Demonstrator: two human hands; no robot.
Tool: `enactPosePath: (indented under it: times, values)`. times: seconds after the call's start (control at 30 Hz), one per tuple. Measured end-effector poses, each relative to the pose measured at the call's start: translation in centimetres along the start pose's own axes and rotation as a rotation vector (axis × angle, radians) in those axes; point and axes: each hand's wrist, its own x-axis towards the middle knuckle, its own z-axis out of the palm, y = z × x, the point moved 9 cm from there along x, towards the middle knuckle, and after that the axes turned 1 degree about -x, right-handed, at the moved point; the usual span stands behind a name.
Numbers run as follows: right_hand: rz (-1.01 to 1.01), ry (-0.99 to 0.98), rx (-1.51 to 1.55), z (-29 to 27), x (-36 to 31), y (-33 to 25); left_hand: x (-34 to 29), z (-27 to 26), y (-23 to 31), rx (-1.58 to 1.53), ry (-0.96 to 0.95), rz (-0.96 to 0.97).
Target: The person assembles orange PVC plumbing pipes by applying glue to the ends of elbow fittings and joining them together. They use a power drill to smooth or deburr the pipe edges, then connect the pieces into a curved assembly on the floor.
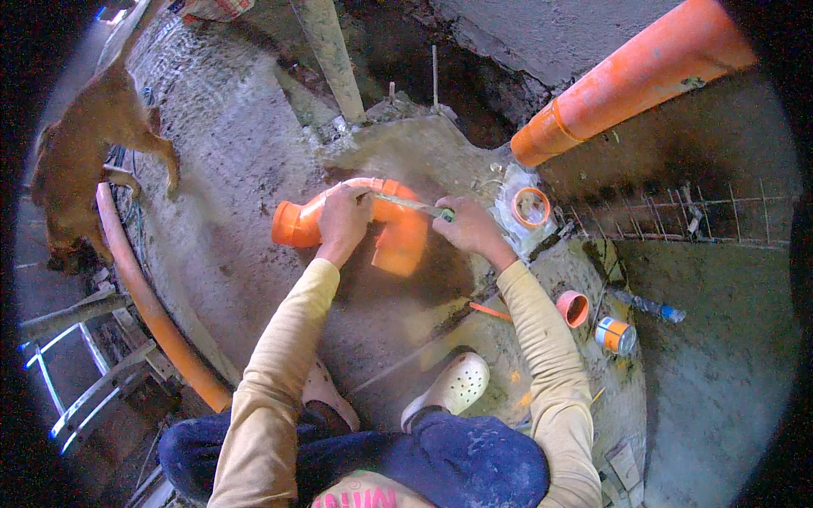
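Observation:
On the ground before me lies an orange pipe fitting (401, 244), with a curved bend on its left and a short branch pointing towards me. A thin, pale tape measure (406, 202) is stretched across its top. My left hand (343, 222) is closed at the bend, its fingers pinching the left part of the tape. To the right of the fitting, my right hand (476, 229) is closed round the tape's other end, where a small green part shows. Most of what the right hand grips is hidden by its fingers.
A large orange pipe (635, 80) slants in at upper right. Below it an open pipe end (531, 207) is set in the ground. An orange collar (572, 309) and a can (616, 336) stand right. At left are a brown dog (93, 144) and a long pipe (157, 305).

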Motion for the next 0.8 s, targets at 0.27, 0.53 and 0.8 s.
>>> enactPosePath:
  times: [0.27, 0.53, 0.8]
  values:
    - [0.017, 0.021, 0.01, 0.0, -0.3, -0.4, 0.1, 0.0, -0.1, 0.104, -0.085, -0.067]
    - [0.007, 0.058, -0.026, 0.3, 0.0, 0.3, 0.0, -0.2, 0.2, 0.11, -0.046, -0.008]
    - [0.066, -0.071, -0.021, 1.3, 0.3, 1.0, 0.3, -0.3, 0.2, 0.105, -0.063, -0.003]
